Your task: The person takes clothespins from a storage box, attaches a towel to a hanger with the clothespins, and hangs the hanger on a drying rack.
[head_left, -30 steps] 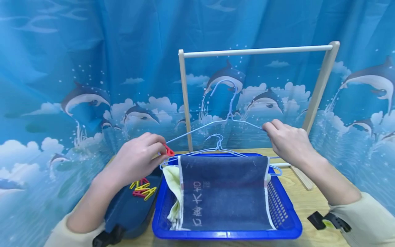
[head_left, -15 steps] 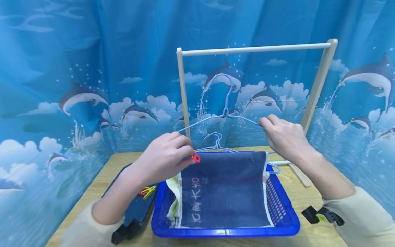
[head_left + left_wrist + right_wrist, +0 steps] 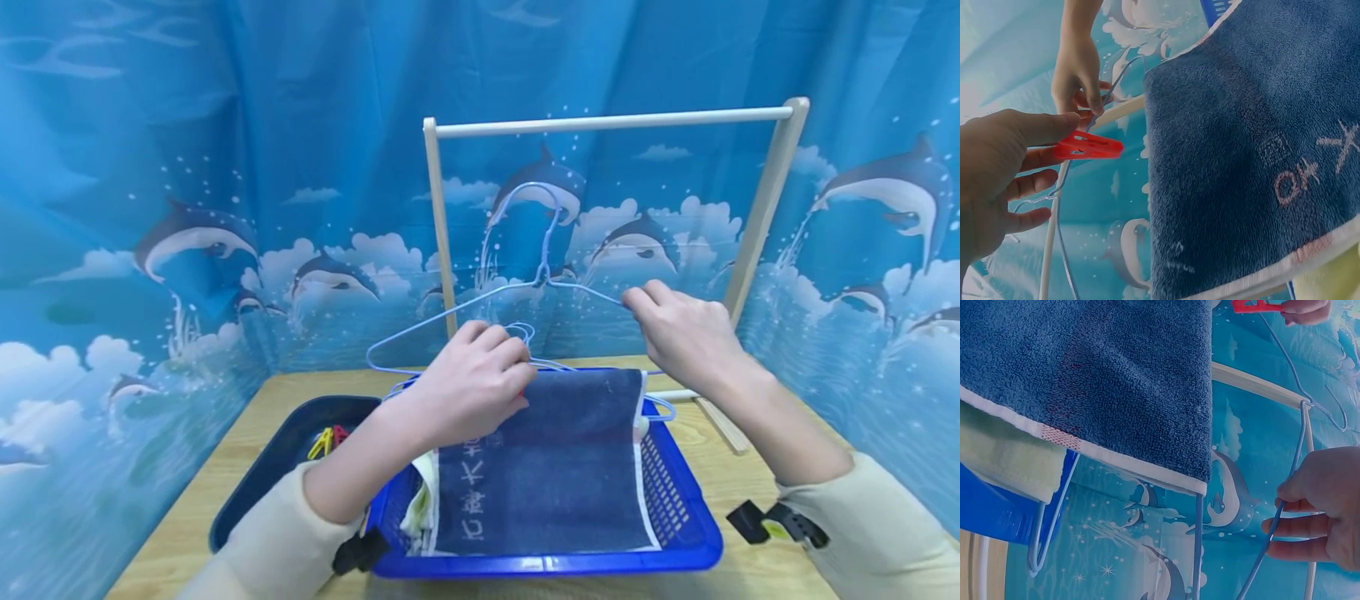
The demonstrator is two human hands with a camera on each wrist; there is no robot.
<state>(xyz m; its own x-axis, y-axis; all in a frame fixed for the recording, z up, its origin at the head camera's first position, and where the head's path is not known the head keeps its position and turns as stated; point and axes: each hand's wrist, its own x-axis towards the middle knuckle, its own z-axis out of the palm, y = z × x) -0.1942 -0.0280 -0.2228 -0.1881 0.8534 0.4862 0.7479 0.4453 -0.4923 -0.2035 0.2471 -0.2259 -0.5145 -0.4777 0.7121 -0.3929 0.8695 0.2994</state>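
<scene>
A dark blue towel point(image 3: 555, 475) with white edging and pale lettering hangs folded over the lower bar of a light blue wire hanger point(image 3: 450, 313). My right hand point(image 3: 686, 333) grips this hanger's right shoulder, holding it up with the hook on top. In the left wrist view, a red clothespin point(image 3: 1088, 147) is pinched between the thumb and index finger of my left hand point(image 3: 476, 379). That hand is in front of the towel's upper edge, left of its middle, and mostly covers the clothespin in the head view. The clothespin's tip points toward the towel's top edge, apart from it.
Behind the towel stands a blue basket point(image 3: 686, 521) with pale yellow cloth point(image 3: 422, 504) and more wire hangers point(image 3: 522, 333). A dark tray point(image 3: 251, 475) with yellow and red clothespins point(image 3: 322, 443) lies left. A wooden rack with a white rail point(image 3: 611, 122) rises at the back.
My left hand has moved right with the red clothespin, from the hanger's left end to the towel's upper middle. My right hand keeps its grip on the hanger, which has risen slightly.
</scene>
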